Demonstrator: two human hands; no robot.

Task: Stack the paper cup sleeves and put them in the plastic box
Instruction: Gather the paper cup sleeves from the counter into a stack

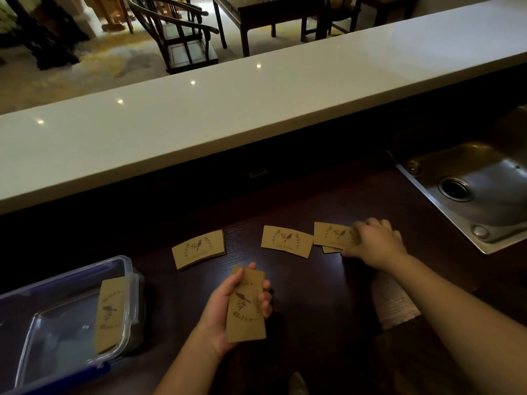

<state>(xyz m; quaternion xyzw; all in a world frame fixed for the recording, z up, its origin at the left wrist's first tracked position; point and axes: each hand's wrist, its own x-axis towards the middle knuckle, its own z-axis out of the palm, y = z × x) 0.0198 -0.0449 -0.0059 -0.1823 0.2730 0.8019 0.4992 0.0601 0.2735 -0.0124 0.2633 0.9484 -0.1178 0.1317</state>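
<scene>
My left hand [228,303] holds a small stack of flat brown paper cup sleeves [246,312] printed with a bird, above the dark counter. My right hand [373,242] rests on the right end of another sleeve [332,233], fingers curled over its edge, with one more sleeve peeking out beneath. A single sleeve [286,240] lies in the middle and a small pile of sleeves [198,248] lies further left. The clear plastic box [125,269] with blue rim stands at the lower left, and a sleeve stack [109,309] leans inside against its right wall.
A steel sink [484,195] is set into the counter at the right. A raised white bar top [228,115] runs across behind the work surface. A light cloth [395,303] lies under my right forearm. Chairs and tables stand beyond the bar.
</scene>
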